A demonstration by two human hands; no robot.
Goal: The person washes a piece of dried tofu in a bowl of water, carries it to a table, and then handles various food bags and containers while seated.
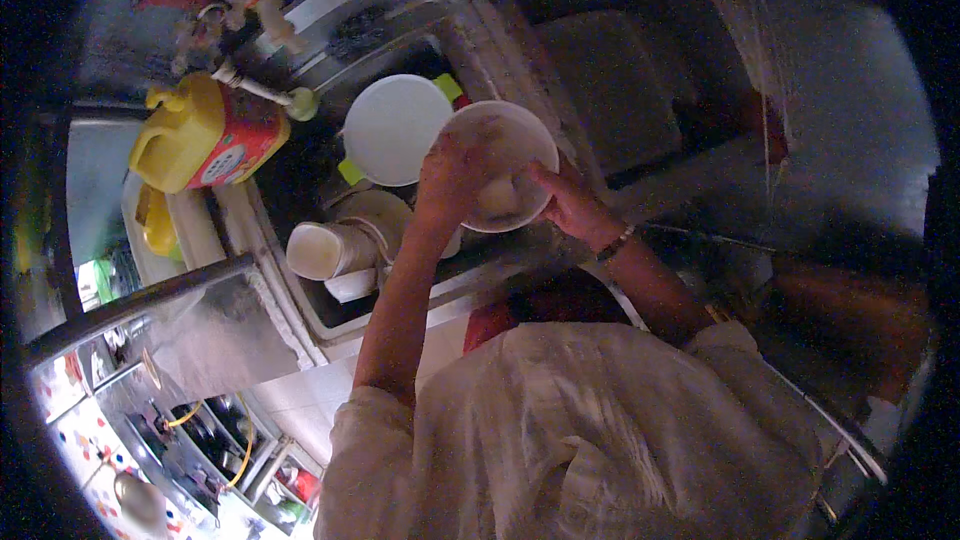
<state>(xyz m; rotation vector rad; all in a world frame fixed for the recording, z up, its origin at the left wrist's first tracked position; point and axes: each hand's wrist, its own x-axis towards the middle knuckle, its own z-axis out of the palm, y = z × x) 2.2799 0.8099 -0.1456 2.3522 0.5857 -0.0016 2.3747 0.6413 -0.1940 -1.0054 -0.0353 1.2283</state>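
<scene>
A white bowl [517, 142] is tilted towards me above the right side of the sink. My right hand [577, 202] grips its right rim, thumb inside and the other fingers outside. My left hand [448, 169] reaches over the bowl's left rim into it. Blur and dim light hide those fingertips, so I cannot tell whether they hold anything. A pale patch lies low inside the bowl. Behind it, a round white basin-like vessel [397, 127] with lime-green handles sits in the sink. Near my left forearm, a stack of white cups [330, 249] lies on its side among larger bowls [375, 206].
The sink's rim [289, 292] runs along the left and front. A yellow jug [202, 135] with a red label stands on the left ledge, beside a white stick [255, 86] with a pale green end. A lit gas-stove area [195, 435] is at lower left.
</scene>
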